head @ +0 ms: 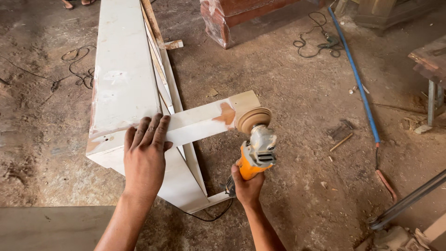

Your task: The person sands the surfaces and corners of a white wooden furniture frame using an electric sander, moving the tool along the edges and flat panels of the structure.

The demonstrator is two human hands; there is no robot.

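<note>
Red-brown plastic-wrapped bundle [227,18] lay on dirt floor [297,93] beyond, left hand [145,151] pressed flat, fingers spread, on white-painted plank [195,123], right hand [247,186] closed around orange grinder [256,151], its disc [254,119] touching plank's bare-sanded end

Matt white-painted wooden plank [200,122], sanded bare at its end; orange plastic, grey metal grinder [257,153]; rough dirt floor [297,93].

1. One wrapped package [223,18]: a reddish-brown, blocky piece of furniture sheathed in clear, glossy plastic film, standing on the dirt floor far ahead of the right hand [247,186], up and a little to its left, well apart from both hands.
2. No labels, signs or screens are in view.
</note>
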